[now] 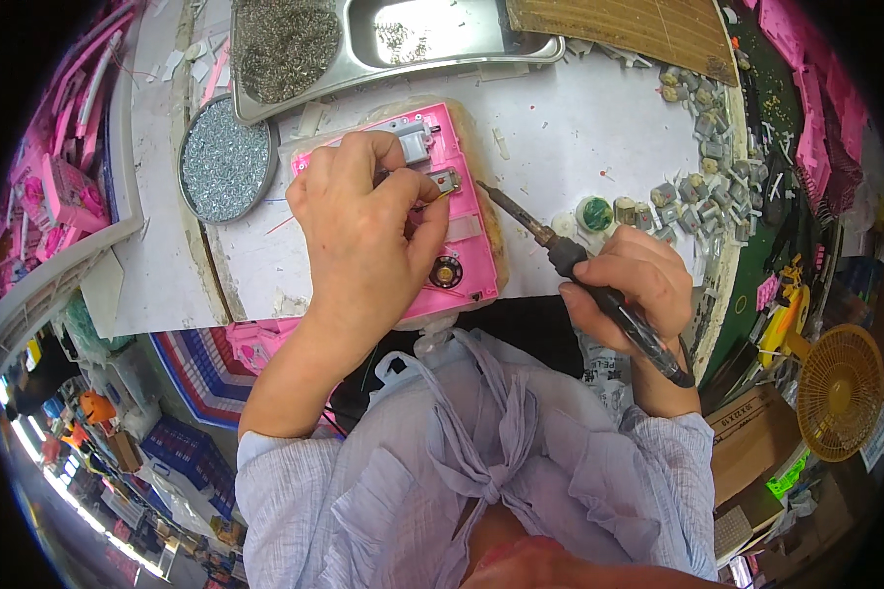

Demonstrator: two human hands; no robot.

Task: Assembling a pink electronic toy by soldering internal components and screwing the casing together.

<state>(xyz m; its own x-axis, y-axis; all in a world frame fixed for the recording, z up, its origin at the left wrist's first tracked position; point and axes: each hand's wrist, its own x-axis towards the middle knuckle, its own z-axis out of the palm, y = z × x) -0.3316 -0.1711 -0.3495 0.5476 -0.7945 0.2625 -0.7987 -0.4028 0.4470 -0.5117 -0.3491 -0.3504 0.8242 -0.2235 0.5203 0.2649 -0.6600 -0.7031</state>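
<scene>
A pink plastic housing [471, 234] lies on a pad at the table's near edge. It carries a grey box-shaped part [414, 143], a small metal motor [446, 182] and a round black speaker [447, 271]. My left hand [363, 221] is over the housing, thumb and forefinger pinched beside the motor. A thin yellowish wire [444, 195] shows at those fingertips; the rest is hidden under the hand. My right hand [638, 285] grips a soldering iron [599, 290] by its black handle. Its dark tip points up and left, a little right of the housing, apart from it.
A round dish of small screws [228, 157] sits to the left. Behind it stands a metal tray [452, 65] holding springs and small metal parts. Several small motors [692, 201] lie heaped at right, near a round green-topped item [594, 213]. Cardboard [629, 29] lies at the back right.
</scene>
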